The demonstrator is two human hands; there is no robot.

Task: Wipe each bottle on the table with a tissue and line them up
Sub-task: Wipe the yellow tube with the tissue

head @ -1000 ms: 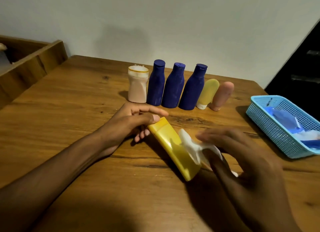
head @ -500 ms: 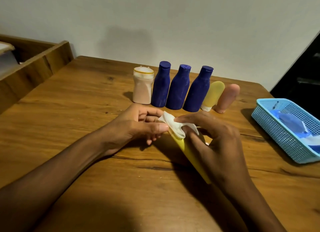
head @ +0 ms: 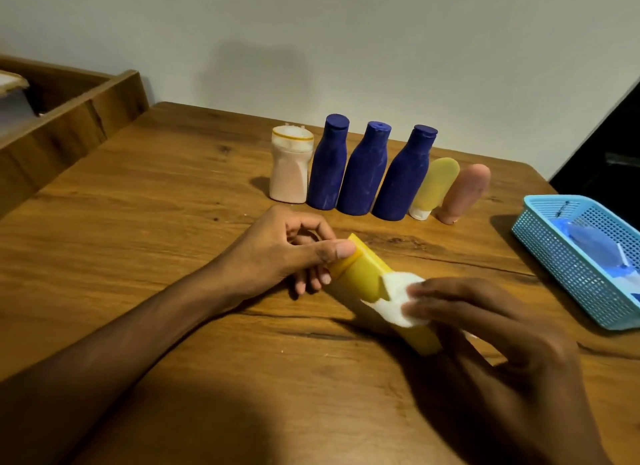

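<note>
Yellow bottle (head: 367, 277) lies tilted, white tissue (head: 398, 301) pressed on its side.

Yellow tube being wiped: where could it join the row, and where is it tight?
Bare tabletop lies left of the pale bottle, and between the pink tube and the blue basket. The row's bottles stand touching or nearly so, leaving no slot.
</note>
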